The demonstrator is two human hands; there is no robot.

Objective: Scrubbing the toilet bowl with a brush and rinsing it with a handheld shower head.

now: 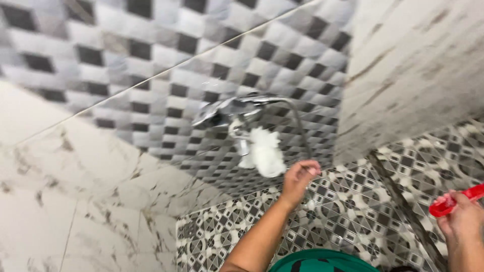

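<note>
1. Left hand [298, 179]: raised toward the wall, fingers curled into a loose fist. It sits just below and to the right of the white foam clump [263, 151]. Whether anything thin is pinched inside the grip cannot be told; motion blur hides the fingertips.
2. Right hand [463, 221]: at the right frame edge, grip closed around the red plastic handle of a tool [454, 200]. The tool's flat red end points left, wet or soapy. The rest of it runs out of frame.
3. Chrome wall-mounted mixer tap [234, 108]: fixed on the grey and black checker-pattern tiled wall [151, 75], lever tilted. The foam clump hangs from its underside and covers the outlet.
4. Thin metal hose [301, 126]: arcs from the tap's right end down past the left hand; lower run is lost behind the hand.
5. White marble-look wall tiles [75, 201]: lower left, dark veining.
6. Black and white patterned floor tiles [353, 211]: beneath both hands.
7. Green round plastic rim [322, 259]: bottom centre, partly cut off, below the left forearm.
8. Whole frame tilted and blurred.
</note>
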